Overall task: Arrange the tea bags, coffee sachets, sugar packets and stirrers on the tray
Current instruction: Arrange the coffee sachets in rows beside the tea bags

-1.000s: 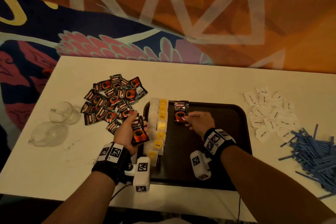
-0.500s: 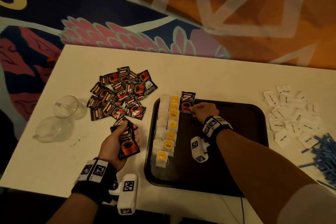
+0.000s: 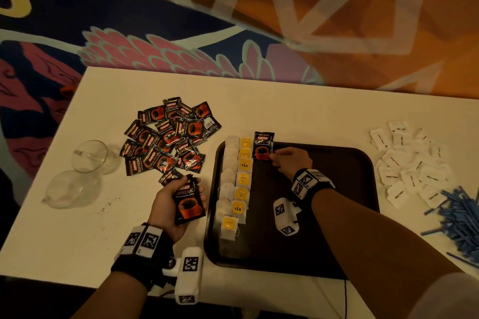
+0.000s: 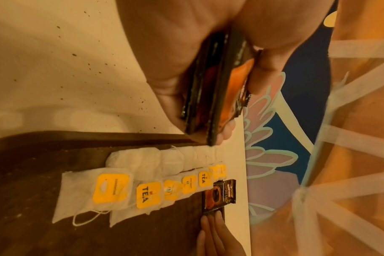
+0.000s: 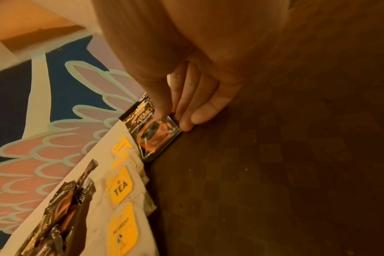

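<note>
A dark brown tray (image 3: 337, 215) carries a row of tea bags (image 3: 237, 184) with yellow tags along its left side. One coffee sachet (image 3: 263, 146) lies at the tray's far rim beside that row. My right hand (image 3: 281, 159) pinches its near corner, with the thumb on top (image 5: 162, 112). My left hand (image 3: 178, 204) hovers over the table left of the tray and grips a stack of coffee sachets (image 3: 189, 202), seen edge-on in the left wrist view (image 4: 217, 97). A loose pile of coffee sachets (image 3: 168, 137) lies on the table behind it.
White sugar packets (image 3: 409, 163) lie scattered right of the tray, with a heap of blue stirrers (image 3: 461, 217) near the table's right edge. Two clear glass cups (image 3: 89, 155) lie at the left. A patterned carpet is beyond the white table (image 3: 311, 111).
My right hand has slid the single sachet up to the tray's far rim. My left hand, with its stack, has drawn away from the tea bags to the left.
</note>
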Motion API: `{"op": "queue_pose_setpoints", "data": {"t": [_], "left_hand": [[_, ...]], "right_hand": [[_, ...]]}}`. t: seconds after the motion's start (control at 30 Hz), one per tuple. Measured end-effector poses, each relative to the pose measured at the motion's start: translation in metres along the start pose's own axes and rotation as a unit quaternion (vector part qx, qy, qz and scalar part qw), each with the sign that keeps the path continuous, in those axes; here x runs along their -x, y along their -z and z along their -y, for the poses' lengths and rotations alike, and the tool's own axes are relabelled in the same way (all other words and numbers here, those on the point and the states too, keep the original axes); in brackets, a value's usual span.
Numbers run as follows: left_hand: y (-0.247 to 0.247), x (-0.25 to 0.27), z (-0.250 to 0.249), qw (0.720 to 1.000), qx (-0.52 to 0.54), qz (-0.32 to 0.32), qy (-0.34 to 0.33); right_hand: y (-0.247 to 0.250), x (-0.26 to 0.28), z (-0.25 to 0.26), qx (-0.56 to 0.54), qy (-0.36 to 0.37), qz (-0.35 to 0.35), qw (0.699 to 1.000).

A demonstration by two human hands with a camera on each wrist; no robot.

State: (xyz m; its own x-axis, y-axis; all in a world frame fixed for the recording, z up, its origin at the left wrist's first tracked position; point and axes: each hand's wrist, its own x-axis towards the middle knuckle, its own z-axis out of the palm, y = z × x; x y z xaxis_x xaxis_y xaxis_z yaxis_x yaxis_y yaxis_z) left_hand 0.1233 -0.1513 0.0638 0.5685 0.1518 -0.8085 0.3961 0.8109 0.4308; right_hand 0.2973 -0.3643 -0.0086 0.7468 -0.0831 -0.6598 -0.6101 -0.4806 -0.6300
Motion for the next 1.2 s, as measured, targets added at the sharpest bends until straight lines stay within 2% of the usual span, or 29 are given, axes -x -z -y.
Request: {"op": "queue_pose_setpoints", "data": {"t": [0.17, 0.27, 0.33, 0.4, 0.5, 0.57, 0.67, 0.8, 0.87, 1.0, 1.2], "left_hand": [[-0.024, -0.004, 0.006, 0.993, -0.092, -0.052, -0.046], [-0.041, -0.009, 0.009, 0.986, -0.135, -0.080, -0.062], [-0.056, -0.010, 0.013, 0.983, -0.156, -0.070, -0.070], [-0.072, -0.010, 0.020, 0.977, -0.193, -0.047, -0.082], [-0.093, -0.008, 0.029, 0.963, -0.247, -0.047, -0.095], [-0.103, -0.006, 0.032, 0.969, -0.234, -0.050, -0.069], [-0.112, -0.006, 0.034, 0.971, -0.227, -0.053, -0.055], [-0.123, -0.002, 0.035, 0.948, -0.305, -0.073, -0.053], [-0.119, -0.005, 0.033, 0.950, -0.301, -0.075, -0.041], [-0.068, -0.058, 0.031, 0.961, -0.254, -0.108, 0.001], [-0.047, -0.037, 0.014, 0.970, -0.224, -0.088, 0.016]], "right_hand": [[0.008, 0.025, -0.005, -0.045, 0.023, 0.022, 0.998], [0.009, 0.063, -0.005, -0.044, 0.072, 0.114, 0.990], [0.008, 0.088, -0.005, -0.025, 0.096, 0.184, 0.978], [0.007, 0.104, -0.006, -0.016, 0.115, 0.211, 0.971], [0.011, 0.112, -0.007, -0.048, 0.132, 0.168, 0.976], [0.020, 0.113, -0.009, -0.074, 0.129, 0.142, 0.979], [0.032, 0.110, -0.014, -0.051, 0.139, 0.117, 0.982], [0.044, 0.105, -0.021, -0.017, 0.147, 0.104, 0.984], [0.049, 0.101, -0.024, -0.022, 0.139, 0.106, 0.984], [0.059, 0.079, -0.023, -0.028, 0.099, 0.080, 0.992], [0.064, 0.027, -0.021, -0.002, 0.039, -0.001, 0.999]]}}
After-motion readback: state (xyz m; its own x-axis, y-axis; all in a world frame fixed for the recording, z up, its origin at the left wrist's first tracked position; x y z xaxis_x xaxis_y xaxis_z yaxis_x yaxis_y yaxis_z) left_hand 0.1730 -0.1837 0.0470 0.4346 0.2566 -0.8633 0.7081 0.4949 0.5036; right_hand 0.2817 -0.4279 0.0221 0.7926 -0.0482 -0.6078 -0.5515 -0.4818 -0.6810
